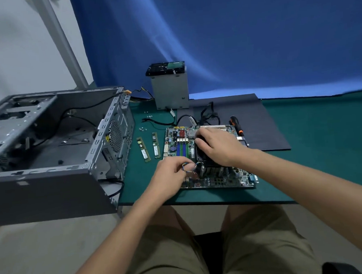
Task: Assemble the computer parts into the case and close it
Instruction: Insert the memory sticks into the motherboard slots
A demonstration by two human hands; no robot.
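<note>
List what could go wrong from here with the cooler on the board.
1. The fan cable pinched by the left hand runs right beside the cooler; it could get trapped beneath it or snag.
2. The right hand grips the cooler from above; uneven pressure might seat it crooked or flex the motherboard.

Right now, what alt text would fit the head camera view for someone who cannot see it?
A person's right hand holds the cooler on a motherboard while the left hand pinches its fan wires; an open case lies at left.
</note>
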